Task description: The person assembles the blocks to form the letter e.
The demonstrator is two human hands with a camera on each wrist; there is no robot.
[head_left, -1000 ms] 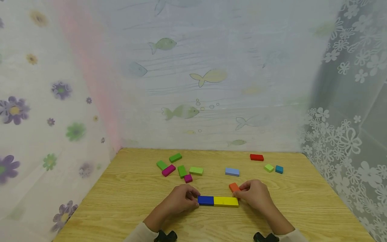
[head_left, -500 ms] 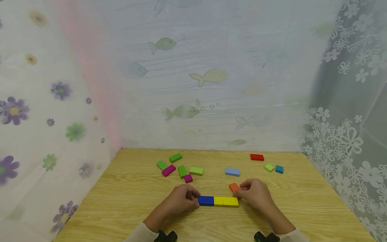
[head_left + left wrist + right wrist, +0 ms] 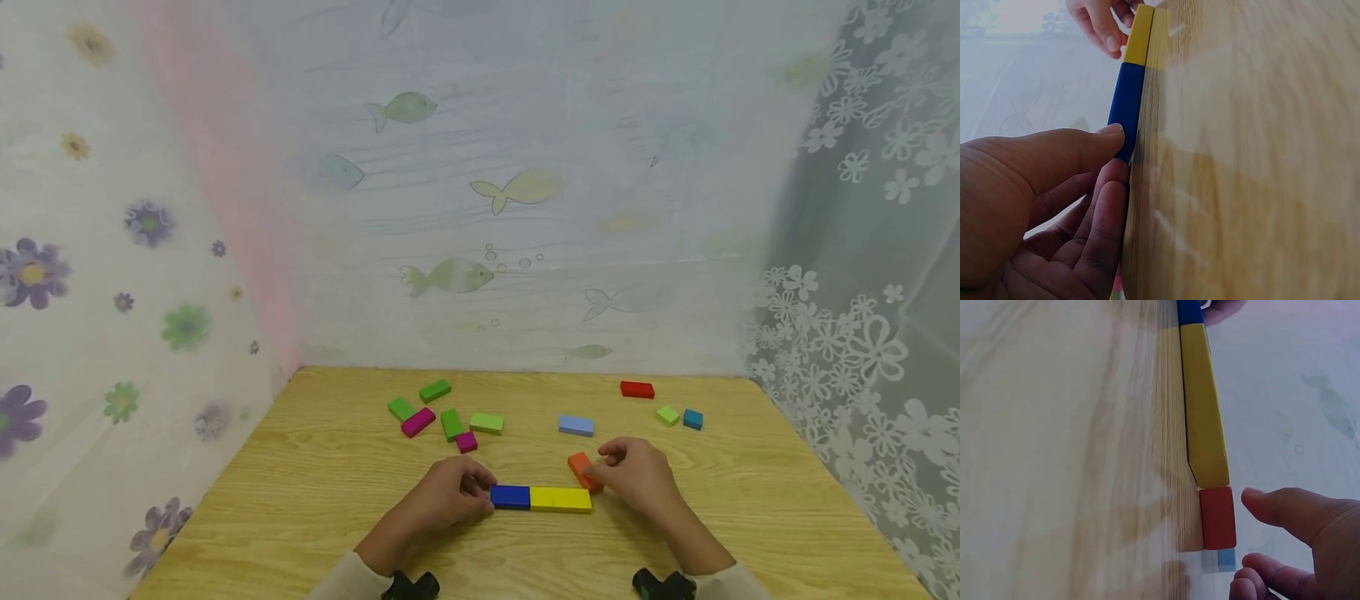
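Note:
In the head view, a blue block (image 3: 511, 497) and a longer yellow block (image 3: 560, 499) lie end to end on the wooden table. My left hand (image 3: 452, 493) pinches the blue block's left end, its thumb (image 3: 1110, 134) against one side in the left wrist view. An orange block (image 3: 581, 469) lies slantwise by the yellow block's right end. Beside it is my right hand (image 3: 636, 477); its thumb overlaps the orange block in the head view. The right wrist view shows a gap between that thumb (image 3: 1260, 503) and the orange block, with thumb and fingers spread.
Behind the row lie a light blue block (image 3: 576, 426), a lime block (image 3: 487, 423), a small magenta block (image 3: 466, 442) and several green ones. A red block (image 3: 637, 389), a small lime one (image 3: 667, 415) and a teal one (image 3: 693, 419) sit back right. Printed curtains surround the table (image 3: 315, 492).
My right thumb and fingers have come off the orange block and spread apart; more of that block now shows. My left hand and the blue and yellow blocks stay put.

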